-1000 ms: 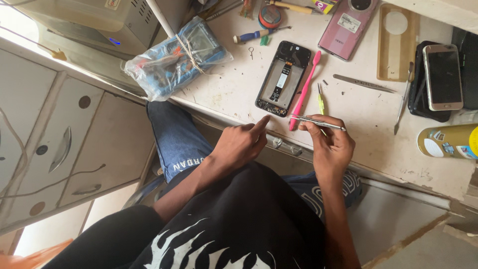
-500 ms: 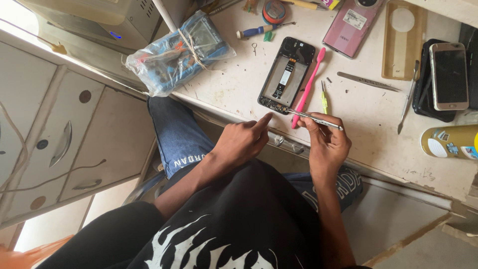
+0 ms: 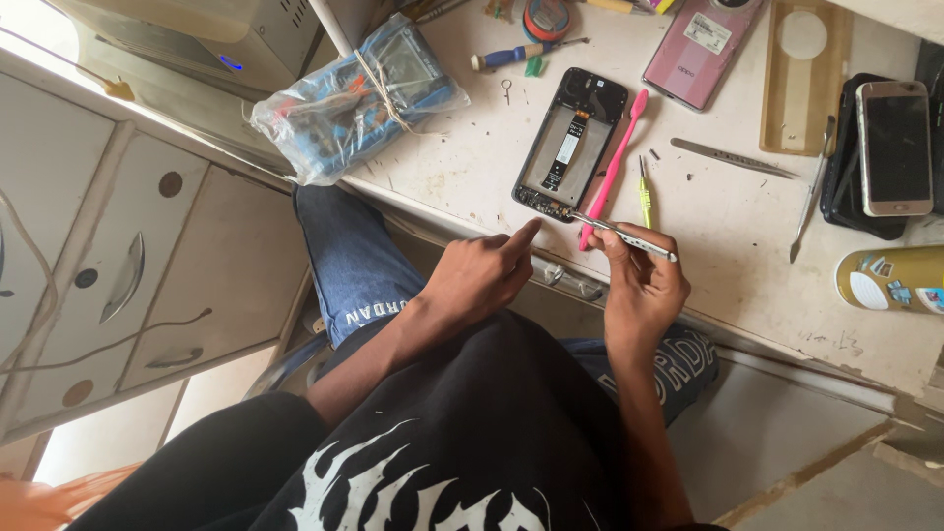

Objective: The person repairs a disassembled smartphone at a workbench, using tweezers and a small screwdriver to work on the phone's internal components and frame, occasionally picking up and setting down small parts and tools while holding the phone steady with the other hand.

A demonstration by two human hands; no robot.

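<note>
An opened black phone (image 3: 570, 143) with its back off lies on the white worktop (image 3: 747, 226). My right hand (image 3: 644, 280) grips metal tweezers (image 3: 621, 234), whose tip touches the phone's near edge. My left hand (image 3: 482, 275) hovers at the worktop's front edge, index finger stretched toward the phone's near corner, holding nothing. A pink toothbrush (image 3: 615, 167) lies right beside the phone, and a small yellow-green tool (image 3: 645, 197) just right of that.
A plastic bag of parts (image 3: 354, 98) lies at the left. A pink phone (image 3: 700, 49), a tan phone case (image 3: 798, 74), spare tweezers (image 3: 733, 157), a phone on a black case (image 3: 893, 147) and a yellow can (image 3: 890, 280) stand to the right. Cabinet doors (image 3: 128, 275) sit left.
My right hand has moved the tweezers left so the tip now reaches the phone's near edge. My left index finger has edged closer to the phone.
</note>
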